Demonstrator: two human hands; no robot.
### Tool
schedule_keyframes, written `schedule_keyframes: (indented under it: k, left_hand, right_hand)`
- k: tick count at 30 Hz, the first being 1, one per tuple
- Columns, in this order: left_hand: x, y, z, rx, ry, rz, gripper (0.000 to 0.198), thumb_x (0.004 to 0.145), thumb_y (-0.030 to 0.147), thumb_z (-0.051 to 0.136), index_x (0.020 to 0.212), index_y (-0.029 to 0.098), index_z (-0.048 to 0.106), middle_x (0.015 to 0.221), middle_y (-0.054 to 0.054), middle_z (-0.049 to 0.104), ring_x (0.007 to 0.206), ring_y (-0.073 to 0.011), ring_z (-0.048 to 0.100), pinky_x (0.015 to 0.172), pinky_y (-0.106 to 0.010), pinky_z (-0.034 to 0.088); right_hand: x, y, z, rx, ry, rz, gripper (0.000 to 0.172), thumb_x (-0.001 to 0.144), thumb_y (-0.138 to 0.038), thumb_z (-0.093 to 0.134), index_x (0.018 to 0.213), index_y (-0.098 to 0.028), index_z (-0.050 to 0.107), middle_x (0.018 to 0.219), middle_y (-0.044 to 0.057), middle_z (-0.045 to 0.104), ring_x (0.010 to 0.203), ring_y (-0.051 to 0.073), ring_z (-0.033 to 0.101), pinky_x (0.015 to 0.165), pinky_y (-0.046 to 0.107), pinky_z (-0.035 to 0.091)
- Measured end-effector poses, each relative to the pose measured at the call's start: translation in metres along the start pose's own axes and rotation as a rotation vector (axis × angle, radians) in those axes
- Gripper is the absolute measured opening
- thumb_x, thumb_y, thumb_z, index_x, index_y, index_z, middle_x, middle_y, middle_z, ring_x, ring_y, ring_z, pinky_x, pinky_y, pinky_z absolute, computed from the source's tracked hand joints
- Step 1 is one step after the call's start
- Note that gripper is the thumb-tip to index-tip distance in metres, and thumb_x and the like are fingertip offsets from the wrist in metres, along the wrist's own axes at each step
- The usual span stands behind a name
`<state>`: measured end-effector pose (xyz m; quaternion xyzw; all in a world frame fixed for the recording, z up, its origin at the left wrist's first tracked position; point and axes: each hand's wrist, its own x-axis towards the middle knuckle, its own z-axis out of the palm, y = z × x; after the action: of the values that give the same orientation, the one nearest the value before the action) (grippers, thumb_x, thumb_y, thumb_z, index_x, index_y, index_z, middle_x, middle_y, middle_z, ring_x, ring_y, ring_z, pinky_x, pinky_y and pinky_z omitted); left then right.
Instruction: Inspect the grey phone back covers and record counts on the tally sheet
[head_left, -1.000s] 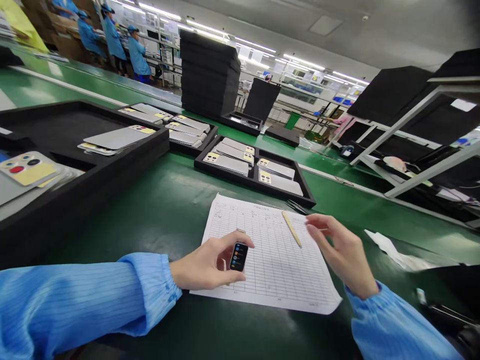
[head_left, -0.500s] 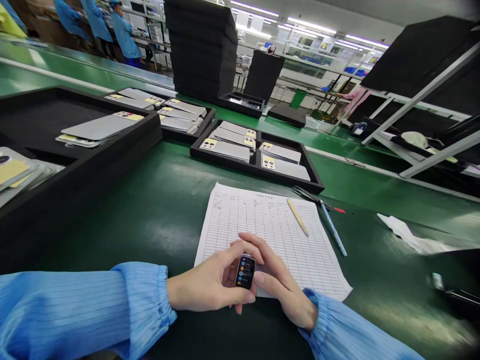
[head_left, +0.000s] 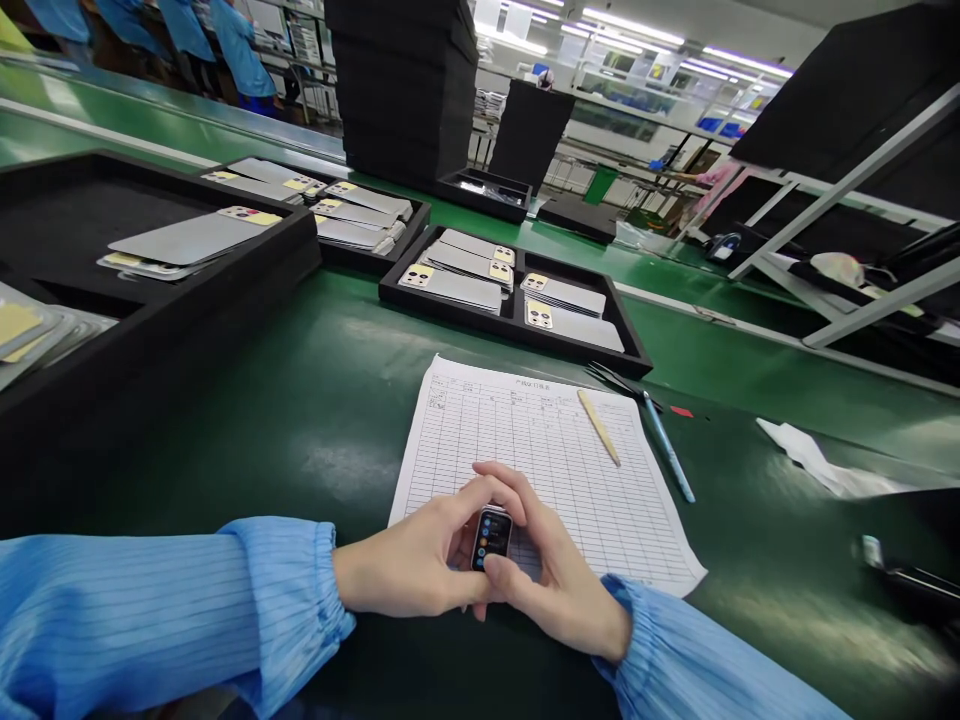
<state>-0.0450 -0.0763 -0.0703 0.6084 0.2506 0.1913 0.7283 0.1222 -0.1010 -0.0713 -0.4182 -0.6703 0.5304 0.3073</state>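
The form's (head_left: 465,440) and watch's (head_left: 492,532) lettering is too small to read.

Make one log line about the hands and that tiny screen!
left hand: holding small-screen device | right hand: thumb over its lower edge | below: gridded sheet | nearby: blue pen

The bare left hand (head_left: 405,568) and bare right hand (head_left: 566,585) touch, fingers (head_left: 480,493) curled in. The right thumb (head_left: 514,582) bends toward the left one. Loose blue cloth sleeves (head_left: 697,650) cover both arms (head_left: 165,600).
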Motion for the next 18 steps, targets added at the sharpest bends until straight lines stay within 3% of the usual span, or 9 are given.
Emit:
schedule_keyframes:
  k: [4,12,18]
  left_hand:
    - [-0.0001,0.0001,-0.0010,0.000,-0.015,0.004,0.031,0.078,0.012,0.052,0.103,0.022,0.039,0.093,-0.001,0.049,0.058,-0.0065,0.051,0.057,-0.025,0.049]
    - [-0.0003,0.0013,-0.0014,0.018,-0.009,-0.011,0.029,0.079,0.016,0.052,0.104,0.022,0.039,0.097,-0.003,0.048,0.059,-0.0074,0.052,0.058,-0.028,0.051]
    - [-0.0009,-0.0006,-0.0011,0.025,-0.003,-0.005,0.031,0.078,0.015,0.053,0.105,0.022,0.040,0.096,-0.003,0.051,0.060,-0.0086,0.053,0.058,-0.029,0.052]
  right_hand:
    - [0.0009,-0.0019,0.0014,0.056,-0.022,0.029,0.057,0.077,-0.020,0.050,0.130,-0.023,0.028,0.116,0.009,0.044,0.071,0.015,0.060,0.063,0.032,0.054]
    - [0.0001,-0.0033,0.0021,0.090,-0.029,0.050,0.058,0.077,-0.019,0.051,0.130,-0.023,0.028,0.114,0.009,0.045,0.077,0.018,0.061,0.062,0.031,0.055]
    - [0.0004,-0.0008,0.0013,-0.001,0.017,-0.041,0.057,0.075,-0.017,0.052,0.128,-0.022,0.033,0.115,0.007,0.050,0.099,0.022,0.055,0.084,0.034,0.049]
